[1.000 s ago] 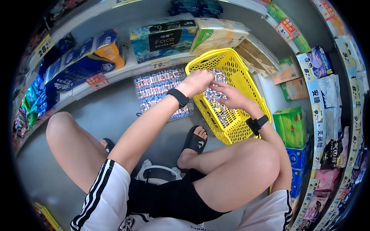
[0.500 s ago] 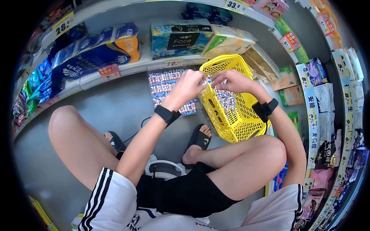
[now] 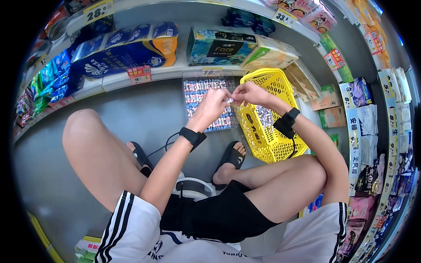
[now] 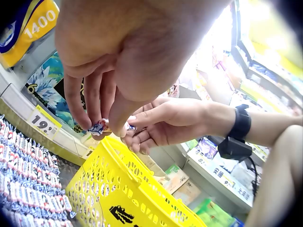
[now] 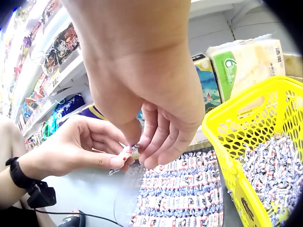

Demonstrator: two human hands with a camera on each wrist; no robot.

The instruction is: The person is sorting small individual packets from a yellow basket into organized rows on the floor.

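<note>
A small wrapped candy (image 4: 102, 126) is pinched between both hands, above the gap between tray and basket.
By the left hand (image 3: 213, 105) one end is gripped between thumb and fingers; by the right hand (image 3: 254, 94) the other is pinched at the fingertips, its remaining fingers loosely bent. Beneath and beside the left hand, a clear tray (image 3: 186, 77) is filled with rows of similar candies. Just beside it, near the right hand, more are held loose in the yellow basket (image 3: 258, 147). Beyond, a blue-and-orange pack (image 3: 123, 52) and a Face box (image 3: 221, 46) are borne by the shelf (image 3: 112, 82).
</note>
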